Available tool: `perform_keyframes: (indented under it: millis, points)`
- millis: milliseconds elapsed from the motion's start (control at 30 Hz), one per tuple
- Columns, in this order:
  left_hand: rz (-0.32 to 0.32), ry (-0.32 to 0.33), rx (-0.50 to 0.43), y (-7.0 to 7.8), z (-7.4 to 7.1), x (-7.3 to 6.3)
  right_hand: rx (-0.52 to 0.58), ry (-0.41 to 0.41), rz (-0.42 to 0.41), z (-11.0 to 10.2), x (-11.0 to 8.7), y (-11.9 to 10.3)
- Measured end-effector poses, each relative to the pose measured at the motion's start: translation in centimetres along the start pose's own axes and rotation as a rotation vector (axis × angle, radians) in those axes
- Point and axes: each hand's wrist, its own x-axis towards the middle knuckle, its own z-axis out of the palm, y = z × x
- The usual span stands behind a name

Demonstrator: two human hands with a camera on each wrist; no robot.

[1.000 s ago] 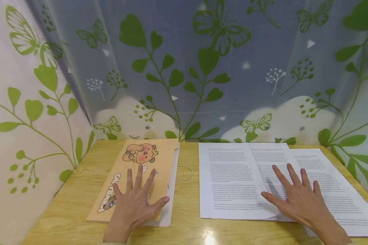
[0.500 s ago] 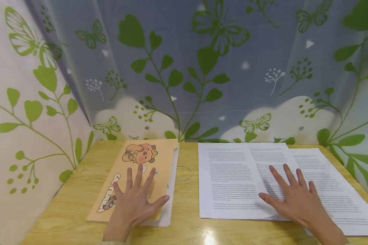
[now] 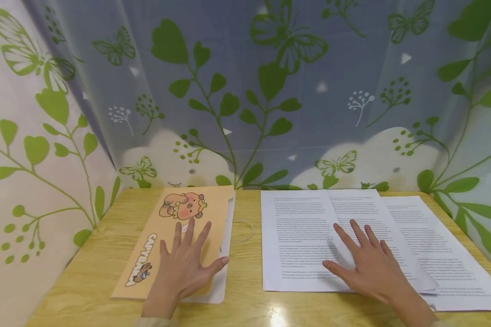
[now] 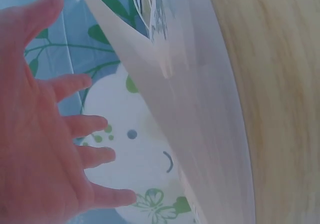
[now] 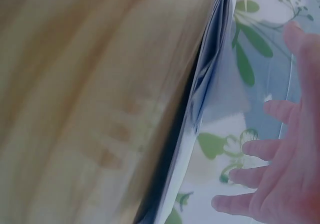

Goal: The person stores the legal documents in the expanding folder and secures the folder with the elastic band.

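A peach-coloured file folder point(image 3: 215, 213) with capybara drawings lies on the left half of the table. Above its front part my left hand point(image 3: 186, 270) hovers palm down, fingers spread; the left wrist view shows a gap between this hand point(image 4: 45, 129) and the folder's pale side point(image 4: 195, 99). On the right, printed sheets lie in three overlapping groups: left point(image 3: 298, 236), middle point(image 3: 353, 204) and right point(image 3: 429, 240). Over the left and middle sheets is my right hand point(image 3: 370, 272), fingers spread. In the right wrist view, that hand point(image 5: 280, 169) stands apart from the paper edges point(image 5: 187, 134).
A thin cord loop point(image 3: 245, 231) sticks out from the folder's right side. The wooden table point(image 3: 245, 272) shows between folder and sheets. A patterned cloth point(image 3: 229, 91) with leaves and butterflies surrounds the back and both sides.
My right hand has moved left, from over the middle and right sheets to over the left and middle ones. My left hand has shifted slightly right over the folder. The head view has turned a little.
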Motion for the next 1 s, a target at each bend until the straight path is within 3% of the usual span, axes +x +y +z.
perform_keyframes:
  millis: [533, 800, 1000]
  points:
    - [-0.088, -0.135, -0.025, 0.2, 0.6, 0.2, 0.044, 0.096, -0.181, 1.7, 2.4, -4.7]
    - [-0.109, -0.202, -0.036, 0.2, 0.8, 0.3, 0.077, 0.079, -0.232, 2.4, 3.6, -6.3]
    - [-0.131, -0.2, -0.075, 0.3, 0.7, 0.5, 0.115, 0.064, -0.255, 2.8, 4.2, -7.3]
